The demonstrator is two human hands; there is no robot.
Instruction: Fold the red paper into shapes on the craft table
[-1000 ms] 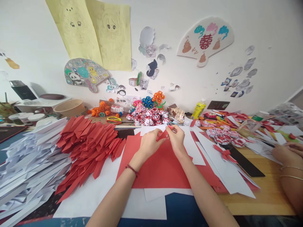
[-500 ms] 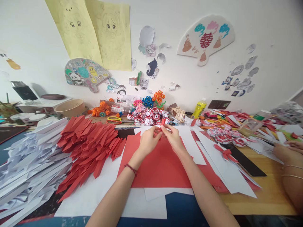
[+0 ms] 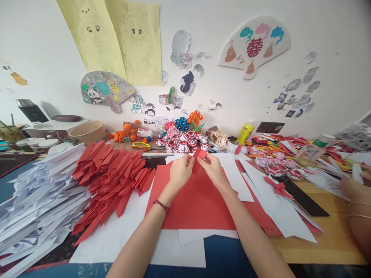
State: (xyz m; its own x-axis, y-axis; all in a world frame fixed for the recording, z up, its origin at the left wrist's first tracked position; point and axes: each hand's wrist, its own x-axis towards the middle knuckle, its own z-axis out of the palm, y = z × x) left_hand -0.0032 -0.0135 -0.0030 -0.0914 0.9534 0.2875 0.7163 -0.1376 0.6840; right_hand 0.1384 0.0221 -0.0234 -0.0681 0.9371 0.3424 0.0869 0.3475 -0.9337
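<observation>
Between my two hands is a small folded red paper piece (image 3: 201,153), raised above the far part of a red sheet (image 3: 197,204). My left hand (image 3: 182,170) pinches its left side, with a dark red cord round the wrist. On the other side, the fingers of my right hand (image 3: 213,169) close on its lower right edge. A heap of folded red strips (image 3: 113,173) lies left of the sheet. White folded strips (image 3: 43,197) are piled farther left. White sheets (image 3: 136,239) show under and around the red one.
Red-and-white paper flowers (image 3: 188,142) stand behind my hands, near yellow scissors (image 3: 141,145) and a yellow bottle (image 3: 245,132). At the right edge, another person's hand (image 3: 352,187) is by a white strip.
The red piece has turned and now shows a wider, flatter face between my fingers. The other person's hand at the right now has a white strip upright beside it.
</observation>
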